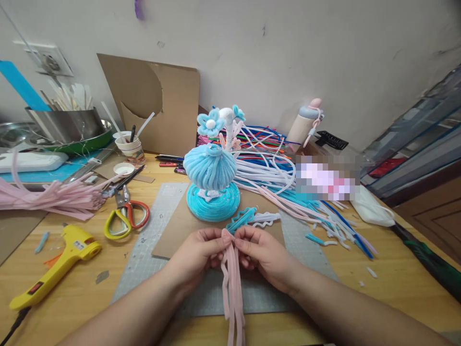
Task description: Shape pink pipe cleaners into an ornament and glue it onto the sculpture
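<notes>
Between my two hands hangs a bundle of pale pink pipe cleaners point(234, 283), its loose ends drooping toward the table's front edge. My left hand point(205, 247) pinches the bundle's top with thumb and fingers. Close beside it, my right hand point(257, 247) also pinches the top. Just past my fingertips lie wavy blue pipe cleaner pieces point(242, 218) and wavy white ones point(266, 218) on a cardboard sheet point(173, 235). A blue pipe cleaner lamp-like figure point(210, 168) with a pleated shade, round coiled base and flowers stands behind them.
A grey cutting mat point(137, 269) lies under the cardboard. To the left are a yellow glue gun point(57, 269), scissors point(126, 216) and a pink pipe cleaner bundle point(54, 192). Many coloured pipe cleaners point(266, 168) spread at the back right, near a bottle point(304, 122).
</notes>
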The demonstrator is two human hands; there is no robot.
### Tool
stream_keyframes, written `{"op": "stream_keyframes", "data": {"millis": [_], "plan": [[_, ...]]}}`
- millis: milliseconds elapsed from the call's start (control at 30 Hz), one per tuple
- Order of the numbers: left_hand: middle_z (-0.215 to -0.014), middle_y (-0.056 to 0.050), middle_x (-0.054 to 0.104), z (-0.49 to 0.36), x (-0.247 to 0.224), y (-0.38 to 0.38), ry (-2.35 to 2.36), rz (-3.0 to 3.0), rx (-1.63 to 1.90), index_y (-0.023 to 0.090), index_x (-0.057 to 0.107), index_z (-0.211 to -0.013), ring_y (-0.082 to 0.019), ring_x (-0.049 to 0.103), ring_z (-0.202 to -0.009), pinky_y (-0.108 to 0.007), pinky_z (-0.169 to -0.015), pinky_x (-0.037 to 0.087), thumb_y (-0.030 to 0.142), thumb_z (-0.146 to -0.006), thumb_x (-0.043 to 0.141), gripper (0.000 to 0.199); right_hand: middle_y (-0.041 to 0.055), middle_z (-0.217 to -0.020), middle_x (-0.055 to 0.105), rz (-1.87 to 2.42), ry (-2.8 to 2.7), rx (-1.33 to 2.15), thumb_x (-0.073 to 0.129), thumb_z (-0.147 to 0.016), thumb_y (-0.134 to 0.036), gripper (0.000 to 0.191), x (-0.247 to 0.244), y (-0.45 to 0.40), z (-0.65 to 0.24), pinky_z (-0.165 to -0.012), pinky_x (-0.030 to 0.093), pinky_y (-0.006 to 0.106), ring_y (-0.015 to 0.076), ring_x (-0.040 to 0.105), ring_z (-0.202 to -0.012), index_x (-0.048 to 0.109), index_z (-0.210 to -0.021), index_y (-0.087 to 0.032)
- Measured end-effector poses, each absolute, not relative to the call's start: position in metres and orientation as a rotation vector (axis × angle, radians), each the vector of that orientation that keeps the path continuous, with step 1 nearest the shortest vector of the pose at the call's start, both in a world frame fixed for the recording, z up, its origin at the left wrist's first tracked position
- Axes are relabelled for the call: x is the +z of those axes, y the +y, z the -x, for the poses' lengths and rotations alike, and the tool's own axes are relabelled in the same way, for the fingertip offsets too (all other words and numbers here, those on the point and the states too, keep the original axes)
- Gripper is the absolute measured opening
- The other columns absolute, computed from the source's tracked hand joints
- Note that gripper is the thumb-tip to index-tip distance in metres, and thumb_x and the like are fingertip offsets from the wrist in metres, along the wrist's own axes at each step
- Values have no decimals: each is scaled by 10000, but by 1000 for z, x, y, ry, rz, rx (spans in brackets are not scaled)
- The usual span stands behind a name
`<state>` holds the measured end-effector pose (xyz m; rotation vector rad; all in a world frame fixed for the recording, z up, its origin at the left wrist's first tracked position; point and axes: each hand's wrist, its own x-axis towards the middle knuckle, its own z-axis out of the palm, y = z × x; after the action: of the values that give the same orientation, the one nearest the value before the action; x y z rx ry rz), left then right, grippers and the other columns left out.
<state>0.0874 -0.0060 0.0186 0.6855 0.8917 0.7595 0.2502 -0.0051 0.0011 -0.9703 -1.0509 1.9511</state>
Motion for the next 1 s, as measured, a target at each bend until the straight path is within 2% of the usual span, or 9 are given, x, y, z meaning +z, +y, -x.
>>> {"op": "stream_keyframes", "data": {"millis": [300,500,633,733,867,1000], "plan": [[-537,32,515,-86,17,-4,870,-590,848,118,645,-720,-37,408,-456,-161,-466,293,270,-667,738,186,-36,-611,539,957,-1063,2038,709,-709,-342,268,2,-9,-251,-404,222,174,45,406,-445,526,-780,-161],[-590,0,580,-90,24,-7,836,-691,764,137,648,-781,-84,509,-505,-184,-481,323,306,-684,716,206,-25,-605,567,1009,-992,1997,713,-697,-329,242,2,-8,-251,-430,247,179,51,430,-462,565,-768,-151],[-569,7,568,-89,22,-6,867,-765,785,119,645,-774,-62,444,-473,-185,-451,246,323,-661,733,248,-9,-616,582,993,-929,2053,699,-712,-318,218,2,-6,-251,-468,274,181,48,430,-472,603,-780,-135],[-585,11,570,-88,21,-5,885,-763,812,120,644,-783,-53,411,-467,-190,-457,243,320,-640,749,268,13,-643,591,957,-895,2137,676,-738,-328,220,4,-6,-251,-475,268,183,53,432,-487,617,-795,-124],[-569,0,581,-89,23,-6,876,-707,779,128,640,-795,-90,485,-478,-205,-476,294,343,-633,750,291,41,-688,610,907,-916,2208,655,-756,-375,267,7,-8,-251,-458,217,189,54,404,-494,636,-784,-110],[-558,-28,616,-91,23,-8,898,-712,765,116,631,-752,-117,541,-484,-203,-460,300,372,-633,747,306,54,-708,630,891,-949,2217,658,-752,-385,279,7,-8,-251,-466,220,191,58,404,-506,649,-777,-107]]}}
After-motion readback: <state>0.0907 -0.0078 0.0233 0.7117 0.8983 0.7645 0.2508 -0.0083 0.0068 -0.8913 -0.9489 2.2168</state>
